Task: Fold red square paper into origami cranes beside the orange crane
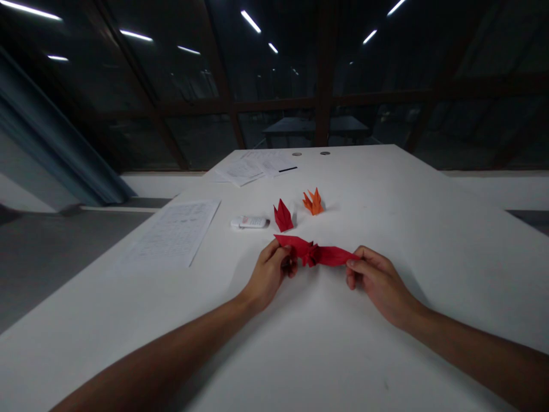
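A red origami crane (332,256) is stretched out between my two hands, its wings spread to either side of a folded middle. My left hand (270,269) pinches the left wing between thumb and fingers. The tip of the right wing is held in the closed fingers of my right hand (377,280). Just beyond stands a second red folded-paper crane (283,216), its wings upright. To its right and a little farther back is an orange paper crane (314,202).
A white correction-fluid-like bottle (249,222) lies left of the standing red crane. Printed sheets (175,234) rest on the white table (343,355) at left, more papers (249,167) farther back with a black pen (287,169). Two small discs sit at the far edge.
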A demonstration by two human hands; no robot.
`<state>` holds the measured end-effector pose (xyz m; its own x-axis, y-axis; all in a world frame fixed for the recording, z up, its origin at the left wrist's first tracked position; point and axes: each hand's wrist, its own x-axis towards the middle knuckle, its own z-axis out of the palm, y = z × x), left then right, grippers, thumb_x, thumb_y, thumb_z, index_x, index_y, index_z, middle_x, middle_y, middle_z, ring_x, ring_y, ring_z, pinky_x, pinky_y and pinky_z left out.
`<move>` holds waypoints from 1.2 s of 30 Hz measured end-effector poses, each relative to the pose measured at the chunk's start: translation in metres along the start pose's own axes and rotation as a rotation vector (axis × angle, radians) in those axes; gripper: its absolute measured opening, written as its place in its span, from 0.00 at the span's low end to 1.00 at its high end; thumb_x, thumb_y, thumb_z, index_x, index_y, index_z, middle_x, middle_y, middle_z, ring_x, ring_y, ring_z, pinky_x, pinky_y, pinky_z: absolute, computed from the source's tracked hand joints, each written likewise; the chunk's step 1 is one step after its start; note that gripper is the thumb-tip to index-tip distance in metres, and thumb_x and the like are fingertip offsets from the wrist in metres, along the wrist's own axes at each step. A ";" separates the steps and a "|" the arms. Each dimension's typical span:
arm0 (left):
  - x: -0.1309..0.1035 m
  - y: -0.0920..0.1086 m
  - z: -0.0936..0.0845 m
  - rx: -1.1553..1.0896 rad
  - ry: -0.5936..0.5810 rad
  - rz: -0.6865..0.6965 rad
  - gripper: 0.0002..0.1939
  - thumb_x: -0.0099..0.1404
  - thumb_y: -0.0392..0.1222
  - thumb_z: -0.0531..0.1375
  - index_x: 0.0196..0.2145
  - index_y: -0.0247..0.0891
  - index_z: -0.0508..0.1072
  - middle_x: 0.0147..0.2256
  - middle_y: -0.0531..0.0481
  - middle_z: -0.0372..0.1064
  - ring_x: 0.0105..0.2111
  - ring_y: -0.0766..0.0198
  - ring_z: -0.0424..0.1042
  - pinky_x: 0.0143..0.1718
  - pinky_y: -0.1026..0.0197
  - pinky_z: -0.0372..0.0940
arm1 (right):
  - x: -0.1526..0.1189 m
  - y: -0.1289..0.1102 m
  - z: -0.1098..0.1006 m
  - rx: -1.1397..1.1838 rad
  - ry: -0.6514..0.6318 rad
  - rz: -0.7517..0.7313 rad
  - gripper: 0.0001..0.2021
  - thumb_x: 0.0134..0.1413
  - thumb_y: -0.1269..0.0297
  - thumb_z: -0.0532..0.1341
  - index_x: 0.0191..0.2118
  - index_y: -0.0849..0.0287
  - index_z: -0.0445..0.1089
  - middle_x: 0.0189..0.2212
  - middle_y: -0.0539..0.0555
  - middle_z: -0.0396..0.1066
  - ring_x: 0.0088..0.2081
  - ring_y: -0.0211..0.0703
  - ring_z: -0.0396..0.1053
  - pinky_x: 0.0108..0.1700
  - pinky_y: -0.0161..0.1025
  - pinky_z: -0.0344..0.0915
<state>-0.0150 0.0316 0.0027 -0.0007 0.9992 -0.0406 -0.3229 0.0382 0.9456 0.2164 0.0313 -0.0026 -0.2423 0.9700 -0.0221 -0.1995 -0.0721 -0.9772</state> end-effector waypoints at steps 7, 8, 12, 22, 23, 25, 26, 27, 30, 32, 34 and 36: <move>0.000 0.001 0.000 0.008 0.047 -0.021 0.05 0.61 0.40 0.61 0.32 0.37 0.69 0.27 0.53 0.69 0.22 0.68 0.68 0.23 0.64 0.58 | 0.004 -0.001 0.003 0.087 0.049 0.050 0.12 0.51 0.60 0.68 0.25 0.56 0.66 0.23 0.47 0.68 0.24 0.37 0.63 0.29 0.39 0.57; 0.000 0.001 0.000 0.002 0.059 -0.027 0.05 0.62 0.41 0.61 0.32 0.37 0.69 0.26 0.53 0.69 0.22 0.67 0.68 0.23 0.64 0.58 | 0.004 0.000 0.002 0.108 0.058 0.055 0.11 0.51 0.61 0.68 0.25 0.56 0.66 0.23 0.47 0.68 0.24 0.37 0.63 0.29 0.39 0.57; 0.000 0.001 0.001 -0.004 0.075 -0.032 0.08 0.61 0.43 0.62 0.33 0.37 0.69 0.26 0.52 0.70 0.22 0.67 0.69 0.22 0.64 0.59 | 0.005 -0.001 0.001 0.151 0.080 0.055 0.11 0.49 0.61 0.69 0.25 0.57 0.66 0.22 0.47 0.67 0.23 0.36 0.63 0.29 0.39 0.57; -0.003 0.002 0.004 0.028 0.072 -0.030 0.09 0.64 0.45 0.60 0.32 0.36 0.70 0.24 0.50 0.72 0.21 0.64 0.70 0.23 0.63 0.60 | 0.012 -0.007 -0.003 0.195 0.139 0.118 0.11 0.46 0.63 0.70 0.24 0.57 0.66 0.21 0.48 0.67 0.23 0.36 0.62 0.26 0.38 0.58; -0.003 0.001 0.004 0.031 0.060 -0.024 0.10 0.64 0.45 0.59 0.32 0.35 0.70 0.25 0.50 0.72 0.22 0.64 0.71 0.23 0.62 0.60 | 0.013 -0.008 -0.004 0.200 0.145 0.127 0.11 0.45 0.64 0.70 0.24 0.57 0.67 0.21 0.48 0.67 0.22 0.36 0.62 0.26 0.38 0.58; -0.003 0.000 0.004 0.044 0.029 -0.008 0.11 0.65 0.46 0.59 0.31 0.35 0.70 0.25 0.49 0.72 0.22 0.64 0.71 0.24 0.62 0.61 | 0.014 -0.008 -0.005 0.205 0.152 0.146 0.11 0.45 0.63 0.70 0.24 0.57 0.67 0.21 0.48 0.67 0.22 0.36 0.61 0.25 0.38 0.58; -0.004 -0.001 0.003 0.058 0.014 0.003 0.12 0.65 0.47 0.60 0.31 0.35 0.70 0.25 0.49 0.72 0.23 0.64 0.71 0.24 0.62 0.62 | 0.014 -0.008 -0.005 0.204 0.151 0.153 0.11 0.46 0.62 0.70 0.25 0.57 0.67 0.21 0.48 0.67 0.22 0.36 0.61 0.24 0.38 0.59; -0.004 -0.002 0.003 0.075 0.001 0.015 0.12 0.65 0.47 0.60 0.31 0.35 0.70 0.25 0.49 0.72 0.23 0.64 0.71 0.24 0.62 0.62 | 0.014 -0.008 -0.005 0.202 0.147 0.159 0.11 0.46 0.61 0.70 0.25 0.57 0.67 0.21 0.48 0.68 0.22 0.37 0.61 0.24 0.37 0.59; -0.004 -0.004 0.002 0.123 -0.017 0.062 0.14 0.67 0.49 0.59 0.31 0.35 0.71 0.26 0.50 0.71 0.25 0.64 0.71 0.25 0.62 0.63 | 0.014 -0.007 -0.006 0.182 0.117 0.151 0.12 0.48 0.59 0.71 0.27 0.57 0.68 0.22 0.48 0.68 0.23 0.36 0.62 0.24 0.36 0.60; -0.003 -0.004 0.001 0.131 -0.002 0.089 0.13 0.67 0.48 0.59 0.33 0.34 0.72 0.27 0.50 0.71 0.26 0.64 0.70 0.27 0.62 0.63 | 0.013 -0.005 -0.007 0.161 0.107 0.134 0.13 0.49 0.58 0.71 0.28 0.56 0.68 0.22 0.48 0.68 0.23 0.36 0.62 0.23 0.36 0.60; -0.002 -0.004 0.000 0.125 0.030 0.103 0.12 0.67 0.47 0.59 0.34 0.35 0.72 0.28 0.50 0.71 0.26 0.65 0.69 0.27 0.62 0.63 | 0.014 -0.003 -0.008 0.143 0.116 0.114 0.13 0.50 0.58 0.71 0.28 0.56 0.68 0.22 0.48 0.68 0.23 0.36 0.62 0.23 0.35 0.61; 0.000 -0.004 0.000 0.121 0.052 0.111 0.09 0.65 0.45 0.61 0.36 0.35 0.72 0.28 0.51 0.70 0.25 0.67 0.68 0.27 0.63 0.63 | 0.014 -0.001 -0.008 0.123 0.134 0.095 0.13 0.50 0.57 0.71 0.28 0.56 0.67 0.22 0.47 0.67 0.22 0.36 0.62 0.23 0.35 0.61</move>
<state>-0.0141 0.0316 -0.0010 -0.0798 0.9954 0.0523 -0.2023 -0.0675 0.9770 0.2206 0.0468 -0.0036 -0.1386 0.9790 -0.1494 -0.2980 -0.1851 -0.9365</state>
